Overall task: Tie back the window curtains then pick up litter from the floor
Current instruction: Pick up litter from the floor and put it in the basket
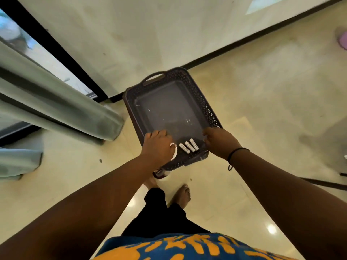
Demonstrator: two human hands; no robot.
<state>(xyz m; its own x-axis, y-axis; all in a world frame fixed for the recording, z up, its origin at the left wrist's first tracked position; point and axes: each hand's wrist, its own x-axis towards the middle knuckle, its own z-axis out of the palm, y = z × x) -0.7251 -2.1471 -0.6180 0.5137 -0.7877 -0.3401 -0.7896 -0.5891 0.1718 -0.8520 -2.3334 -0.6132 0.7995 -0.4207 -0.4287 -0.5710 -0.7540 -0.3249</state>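
- Carrying the dark grey perforated plastic basket [197,94] level looks like the step in hand; both hands hold its near end, so a steady grip should stop the contents sliding.
- Head view: the left hand [158,145] curls over the near-left rim, also holding a white round lid-like piece [174,151]; whether it pinches that piece I cannot tell.
- The right hand [218,142] grips the near-right rim, fingers curled inside.
- Three small white cylindrical batteries [188,146] lie side by side at the basket's near wall, between the hands.
- The basket hangs above the glossy cream tiled floor [262,109], near the grey-green hanging curtain [56,102].
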